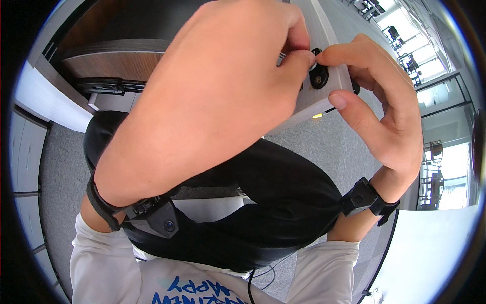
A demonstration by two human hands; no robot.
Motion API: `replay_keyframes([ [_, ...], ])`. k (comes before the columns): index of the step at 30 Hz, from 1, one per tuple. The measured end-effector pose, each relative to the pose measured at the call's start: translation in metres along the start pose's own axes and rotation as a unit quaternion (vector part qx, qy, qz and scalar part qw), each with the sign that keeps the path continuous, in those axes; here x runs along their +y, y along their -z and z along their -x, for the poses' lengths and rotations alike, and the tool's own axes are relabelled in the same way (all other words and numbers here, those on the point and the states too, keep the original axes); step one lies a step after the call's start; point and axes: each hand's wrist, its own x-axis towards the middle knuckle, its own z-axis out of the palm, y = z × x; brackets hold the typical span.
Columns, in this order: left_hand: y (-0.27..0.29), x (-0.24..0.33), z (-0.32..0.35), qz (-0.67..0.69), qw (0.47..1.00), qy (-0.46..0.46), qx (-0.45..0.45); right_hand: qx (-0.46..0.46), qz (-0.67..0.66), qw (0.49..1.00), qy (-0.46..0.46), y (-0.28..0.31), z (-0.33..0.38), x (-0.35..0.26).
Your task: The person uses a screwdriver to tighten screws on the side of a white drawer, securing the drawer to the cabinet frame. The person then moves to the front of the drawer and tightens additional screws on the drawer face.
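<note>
Grey carpet below; both hands work at a white panel (324, 99) edge.
Left hand (212, 96) and right hand (377, 106) pinch a small metal fitting (313, 65) beside a black round socket (319, 78); fine seating or turning seems due next.

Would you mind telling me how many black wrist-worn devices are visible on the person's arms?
2: one wrist device on the left wrist at lower left, one wrist device on the right wrist at lower right. Others seem unlikely, though sleeves cover the forearms.
</note>
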Motion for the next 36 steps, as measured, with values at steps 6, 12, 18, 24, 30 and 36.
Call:
replay_keyframes([
  [6,0.000,0.000,0.000,-0.003,1.000,0.001,0.000,-0.001,-0.002,1.000,-0.003,0.001,-0.001,-0.001],
  [12,0.004,0.003,0.001,-0.004,1.000,0.003,-0.008,0.005,-0.010,1.000,-0.004,0.002,0.002,-0.003],
  [18,0.005,0.007,-0.003,-0.009,1.000,0.011,-0.013,0.008,-0.013,1.000,-0.006,0.005,0.003,-0.006],
  [24,0.031,0.017,-0.004,0.022,0.996,0.028,-0.082,0.001,-0.009,1.000,-0.009,-0.001,-0.001,-0.002],
  [30,0.024,0.021,-0.012,0.013,0.995,0.052,-0.087,0.003,-0.001,1.000,0.000,0.000,0.000,-0.001],
  [36,0.029,0.029,-0.008,-0.011,0.992,0.069,-0.103,0.001,-0.009,1.000,0.007,0.000,0.000,0.001],
])
